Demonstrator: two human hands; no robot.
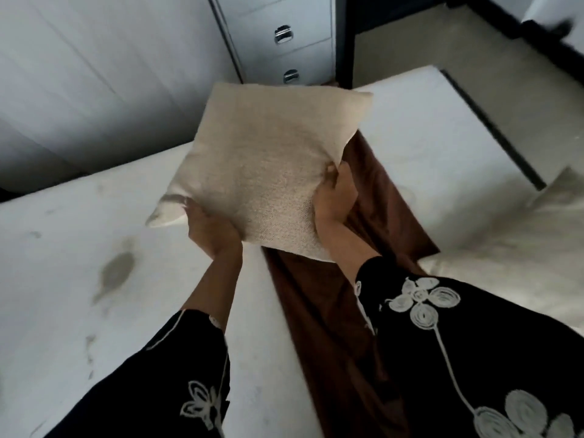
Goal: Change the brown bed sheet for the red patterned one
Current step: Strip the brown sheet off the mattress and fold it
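I hold a square cream cushion (265, 165) up over the bed with both hands. My left hand (210, 230) grips its lower left corner. My right hand (335, 200) grips its right edge, thumb on the front face. Below the cushion the brown sheet (322, 311) lies bunched in a long strip across the bare white mattress (72, 311). No red patterned sheet is in view.
The mattress has grey stains on its left part. A second cream cushion (521, 248) lies on the bed at the right. A grey drawer cabinet (284, 36) stands beyond the bed, against a pale wall. Beige floor (458, 58) shows at the upper right.
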